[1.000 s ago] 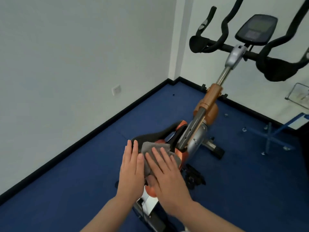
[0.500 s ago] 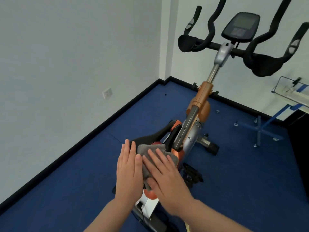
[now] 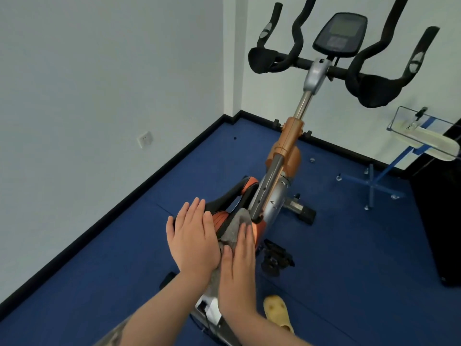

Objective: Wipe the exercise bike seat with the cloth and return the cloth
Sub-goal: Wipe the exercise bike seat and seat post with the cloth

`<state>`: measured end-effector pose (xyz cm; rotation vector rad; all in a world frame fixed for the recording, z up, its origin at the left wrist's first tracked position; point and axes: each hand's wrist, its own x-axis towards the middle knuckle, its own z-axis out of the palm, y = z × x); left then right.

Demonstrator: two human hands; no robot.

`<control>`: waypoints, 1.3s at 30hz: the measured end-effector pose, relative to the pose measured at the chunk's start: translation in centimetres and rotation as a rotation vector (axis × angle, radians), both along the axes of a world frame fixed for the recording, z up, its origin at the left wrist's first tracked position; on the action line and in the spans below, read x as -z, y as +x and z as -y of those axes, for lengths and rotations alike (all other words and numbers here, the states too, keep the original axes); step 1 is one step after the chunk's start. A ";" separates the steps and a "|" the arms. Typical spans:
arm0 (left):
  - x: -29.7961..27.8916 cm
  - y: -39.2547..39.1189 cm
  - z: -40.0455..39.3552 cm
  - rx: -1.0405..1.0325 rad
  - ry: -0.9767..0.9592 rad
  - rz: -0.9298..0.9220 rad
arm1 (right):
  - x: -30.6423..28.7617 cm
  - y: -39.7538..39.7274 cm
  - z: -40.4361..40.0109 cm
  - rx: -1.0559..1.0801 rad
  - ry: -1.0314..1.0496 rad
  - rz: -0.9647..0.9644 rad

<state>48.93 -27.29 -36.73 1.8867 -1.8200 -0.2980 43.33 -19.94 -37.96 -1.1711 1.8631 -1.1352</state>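
Observation:
The exercise bike seat (image 3: 222, 211), black with orange panels, sits low in the middle of the view. A grey cloth (image 3: 235, 229) is draped over its right side and runs back between my hands. My right hand (image 3: 237, 268) lies flat on the cloth and presses it onto the seat, fingers pointing forward. To the left of the cloth, my left hand (image 3: 193, 239) rests flat on the seat's left side, fingers together and holding nothing. The rear of the seat is hidden under my hands.
The bike's orange and silver post (image 3: 282, 171) rises to black handlebars (image 3: 369, 91) and a console (image 3: 340, 33). A pedal (image 3: 275, 258) and a yellow shoe (image 3: 277, 313) lie on the blue floor. A blue stand with a tray (image 3: 424, 138) is at right, against white walls.
My right hand has slid back toward me with the cloth and now points straight ahead. My left hand has moved off to the left, uncovering orange seat panels. The view has tilted.

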 end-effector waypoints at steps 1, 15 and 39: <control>0.0 0.0 0.0 0.000 -0.003 -0.001 | -0.1 -0.1 0.3 0.008 0.001 0.018; 0.0 0.0 0.0 0.016 0.009 0.034 | 0.5 -0.4 1.5 0.124 0.092 0.179; -1.9 -1.6 1.3 -0.109 0.127 0.215 | 0.9 -13.6 15.6 -0.349 -0.005 0.028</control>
